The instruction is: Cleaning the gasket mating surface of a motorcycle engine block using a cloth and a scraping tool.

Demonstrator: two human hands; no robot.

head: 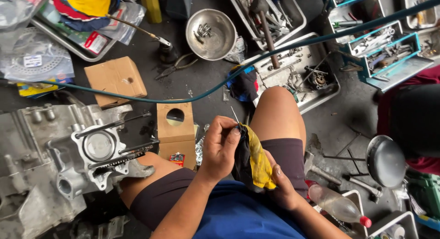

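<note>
I noted the left hand (220,149) pinching a thin pin (234,114), pointing up and away; the right hand (282,186) gripped the rag (256,158) touching it.

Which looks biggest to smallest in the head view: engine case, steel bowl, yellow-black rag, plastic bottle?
1. Engine case, though it lies near the camera.
2. Steel bowl.
3. Yellow-black rag, held by the left hand and right hand, and plastic bottle: too alike to rank.
</note>
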